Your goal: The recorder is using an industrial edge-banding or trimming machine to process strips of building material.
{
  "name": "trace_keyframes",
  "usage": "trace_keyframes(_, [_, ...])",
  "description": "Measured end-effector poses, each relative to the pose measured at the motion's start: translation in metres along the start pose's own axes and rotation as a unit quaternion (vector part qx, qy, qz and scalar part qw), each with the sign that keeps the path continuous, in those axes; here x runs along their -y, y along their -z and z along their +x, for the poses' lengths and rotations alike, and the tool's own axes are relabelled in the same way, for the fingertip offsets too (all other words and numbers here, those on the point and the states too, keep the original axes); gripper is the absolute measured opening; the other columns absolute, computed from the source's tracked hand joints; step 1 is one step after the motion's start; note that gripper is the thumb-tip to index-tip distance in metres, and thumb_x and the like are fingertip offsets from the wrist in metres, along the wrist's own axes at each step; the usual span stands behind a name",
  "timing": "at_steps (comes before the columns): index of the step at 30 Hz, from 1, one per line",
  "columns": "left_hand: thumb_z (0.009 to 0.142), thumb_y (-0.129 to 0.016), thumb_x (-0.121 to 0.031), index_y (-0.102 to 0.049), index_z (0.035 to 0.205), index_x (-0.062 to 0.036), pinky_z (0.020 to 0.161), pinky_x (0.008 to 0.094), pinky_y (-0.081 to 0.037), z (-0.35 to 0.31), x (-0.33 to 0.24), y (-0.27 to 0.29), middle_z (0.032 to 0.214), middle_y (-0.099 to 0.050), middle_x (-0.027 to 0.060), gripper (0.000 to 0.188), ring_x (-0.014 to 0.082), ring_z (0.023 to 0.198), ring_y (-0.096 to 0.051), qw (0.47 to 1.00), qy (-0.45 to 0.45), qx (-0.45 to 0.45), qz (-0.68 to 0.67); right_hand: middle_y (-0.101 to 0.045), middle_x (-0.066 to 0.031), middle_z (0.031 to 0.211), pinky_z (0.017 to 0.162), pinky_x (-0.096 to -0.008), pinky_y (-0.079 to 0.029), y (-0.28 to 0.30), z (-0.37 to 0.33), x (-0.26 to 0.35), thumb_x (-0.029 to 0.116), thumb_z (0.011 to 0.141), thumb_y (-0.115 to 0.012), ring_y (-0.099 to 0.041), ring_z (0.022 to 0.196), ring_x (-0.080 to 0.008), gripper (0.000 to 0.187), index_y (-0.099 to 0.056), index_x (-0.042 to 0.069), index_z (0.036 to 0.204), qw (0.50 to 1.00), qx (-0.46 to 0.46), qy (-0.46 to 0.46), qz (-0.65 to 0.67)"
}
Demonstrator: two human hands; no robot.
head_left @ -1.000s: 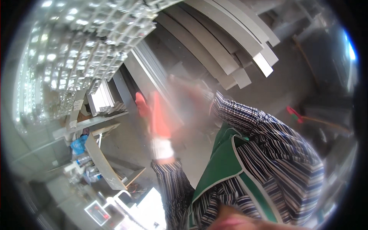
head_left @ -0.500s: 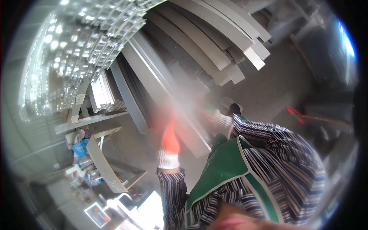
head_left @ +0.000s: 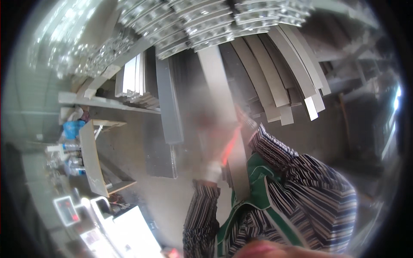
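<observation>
Grey floor (head_left: 167,200) formed the background to a long pale board (head_left: 221,92), whose far end met, in the view, a glossy ribbed stack (head_left: 206,26) and whose near end overlapped a green apron (head_left: 260,172). At the board's left edge lay the person's left hand (head_left: 218,144), in a red glove (head_left: 230,148) with a white cuff (head_left: 211,173); at its right edge lay the right hand (head_left: 245,120), below a striped sleeve (head_left: 275,144). Both hands were blurred, and whether their fingers were clenched on the board could not be told. Left of the board stood a dark grey panel (head_left: 170,103) and, farther left, a wooden frame (head_left: 90,159) near a blue bag (head_left: 74,129). Right of the board, long panels (head_left: 273,81) lay side by side.
</observation>
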State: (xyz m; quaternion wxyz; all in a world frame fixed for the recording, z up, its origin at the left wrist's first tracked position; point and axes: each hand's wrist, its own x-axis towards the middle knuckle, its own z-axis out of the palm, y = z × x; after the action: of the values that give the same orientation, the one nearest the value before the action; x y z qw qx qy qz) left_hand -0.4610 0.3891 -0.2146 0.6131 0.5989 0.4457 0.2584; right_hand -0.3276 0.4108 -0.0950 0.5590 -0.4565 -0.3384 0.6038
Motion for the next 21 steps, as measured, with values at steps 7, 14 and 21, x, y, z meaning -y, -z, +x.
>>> trace_keyframes(7, [0.104, -0.058, -0.03, -0.037, 0.157, 0.0058, 0.124, 0.0572, -0.034, -0.093, 0.03, -0.089, 0.162, -0.037, 0.0307, 0.067, 0.0494, 0.149, -0.036, 0.992, -0.097, -0.069, -0.044, -0.065, -0.0135, 0.135, 0.1, -0.0417, -0.054, 0.022, -0.093, -0.045, 0.053, 0.112, -0.041, -0.064, 0.115, -0.0253, 0.06, -0.055, 0.006, 0.147, 0.999, 0.038, -0.021, -0.029])
trace_keyframes(14, [0.104, -0.06, -0.035, -0.036, 0.158, 0.0027, 0.122, 0.0564, -0.036, -0.169, 0.067, -0.132, 0.162, -0.035, 0.0315, 0.071, 0.0508, 0.147, -0.038, 0.972, -0.212, -0.095, -0.02, -0.066, -0.014, 0.134, 0.099, -0.0421, -0.055, 0.058, -0.173, -0.091, 0.05, 0.112, -0.043, -0.065, 0.113, -0.0262, 0.058, -0.055, 0.005, 0.147, 0.999, 0.036, -0.002, -0.013])
trace_keyframes(21, [0.103, -0.062, -0.041, -0.036, 0.159, -0.0003, 0.119, 0.0557, -0.039, -0.138, 0.007, -0.121, 0.162, -0.034, 0.0323, 0.074, 0.0523, 0.145, -0.04, 0.944, -0.281, -0.171, 0.021, -0.066, -0.0145, 0.132, 0.097, -0.0424, -0.056, 0.068, -0.143, -0.084, 0.048, 0.112, -0.044, -0.065, 0.111, -0.0271, 0.057, -0.054, 0.004, 0.147, 0.997, 0.07, -0.029, 0.016])
